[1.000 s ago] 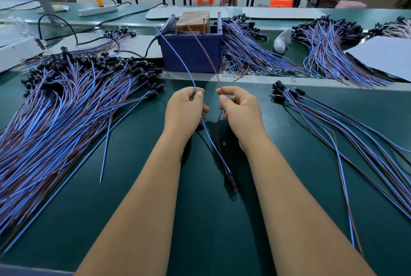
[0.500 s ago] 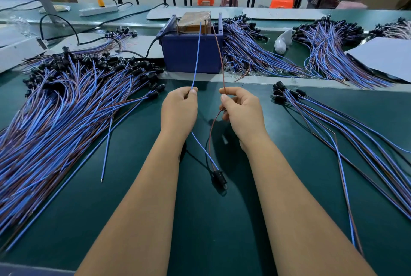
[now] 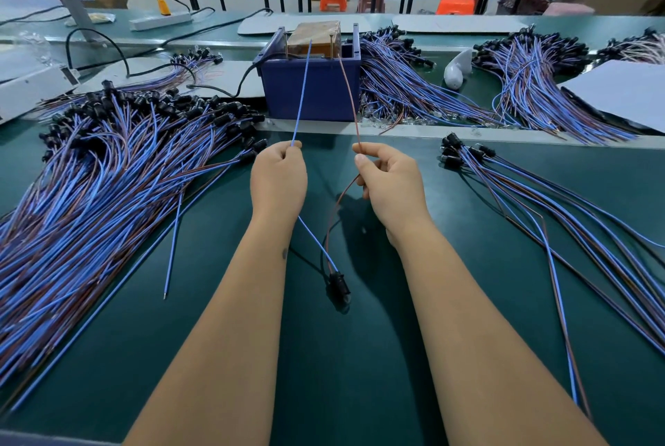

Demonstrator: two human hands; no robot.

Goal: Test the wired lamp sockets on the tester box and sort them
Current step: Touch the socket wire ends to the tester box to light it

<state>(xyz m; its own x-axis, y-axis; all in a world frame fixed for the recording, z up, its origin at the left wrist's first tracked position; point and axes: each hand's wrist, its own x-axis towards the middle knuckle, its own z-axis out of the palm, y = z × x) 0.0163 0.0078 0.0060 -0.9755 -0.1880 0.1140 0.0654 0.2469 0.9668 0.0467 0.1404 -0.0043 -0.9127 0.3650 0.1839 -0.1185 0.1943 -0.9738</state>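
At bench centre, both forearms reaching fwd over green table (image 3: 108,337). Left hand (image 3: 279,179) pinching blue wire (image 3: 301,93), tip reaching up to tester box (image 3: 312,80). Right hand (image 3: 390,184) pinching brown wire (image 3: 348,93) btwn thumb & forefinger, tip at far post on box. Black socket (image 3: 338,283) hanging low btwn wrists, just above table. Big pile of wired sockets (image 3: 108,165) lying left, smaller sorted bunch (image 3: 539,201) lying right, well apart. More bundles (image 3: 414,85) sitting far right of box.
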